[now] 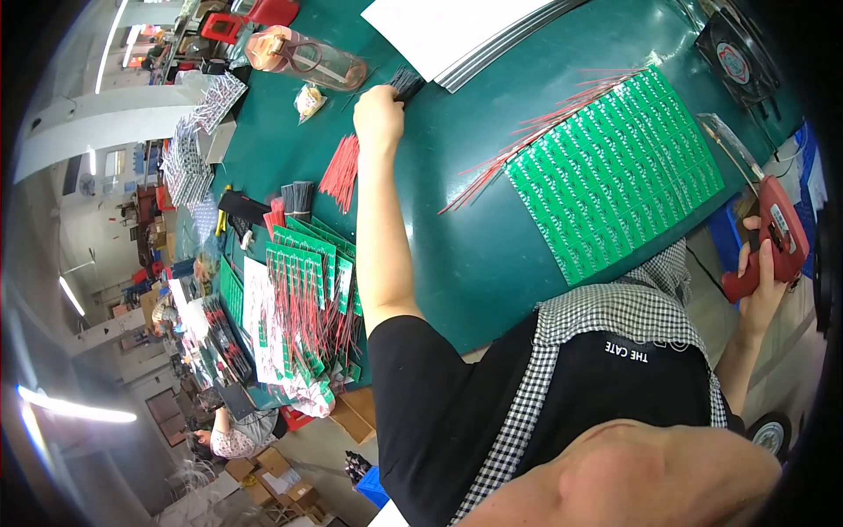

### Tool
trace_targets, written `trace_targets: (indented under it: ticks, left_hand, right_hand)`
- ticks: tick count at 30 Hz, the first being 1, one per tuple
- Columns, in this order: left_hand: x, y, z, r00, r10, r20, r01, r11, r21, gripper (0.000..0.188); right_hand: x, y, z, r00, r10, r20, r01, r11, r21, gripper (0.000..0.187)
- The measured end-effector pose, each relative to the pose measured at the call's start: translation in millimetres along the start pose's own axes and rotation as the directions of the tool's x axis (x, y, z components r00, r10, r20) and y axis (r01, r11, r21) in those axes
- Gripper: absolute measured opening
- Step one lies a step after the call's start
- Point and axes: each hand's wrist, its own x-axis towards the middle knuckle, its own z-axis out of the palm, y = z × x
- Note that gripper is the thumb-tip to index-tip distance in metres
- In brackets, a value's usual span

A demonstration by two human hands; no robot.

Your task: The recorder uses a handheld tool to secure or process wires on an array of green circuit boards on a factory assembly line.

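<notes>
My left hand point(379, 116) reaches to the far side of the table, fingers closed at a bundle of black wires point(406, 83); the fingertips are partly hidden. A bundle of red wires point(341, 174) lies just nearer, beside my left forearm. Off to the right, my right hand point(760, 279) grips a red soldering gun point(784, 230) by its handle, its long thin tip pointing toward the table. Between my arms lies a large green panel of circuit boards point(615, 176). Red wires point(544, 132) stick out along its far left edge.
On the green table point(448, 281) are a drink bottle point(307, 60), a small wrapped packet point(309, 102), white sheets point(457, 31) and a black fan point(736, 60). Wired green boards point(303, 281) are piled at the left. Another person point(237, 435) sits beyond them.
</notes>
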Motion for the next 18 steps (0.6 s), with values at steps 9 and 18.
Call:
trace_targets:
  ticks: [9,18]
  left_hand:
    - [-8.1,-49.9,-0.5,0.998,-0.063,-0.009,0.052,0.888,-0.457,0.018]
    - [-28.9,-43.7,-2.4,0.986,-0.169,0.01,0.123,0.672,-0.731,0.017]
  right_hand:
    - [-3.1,-0.9,-3.4,1.0,-0.01,0.014,0.01,1.0,0.003,0.033]
    - [-1.7,0.6,-2.7,1.0,-0.007,0.027,0.007,1.0,-0.021,0.032]
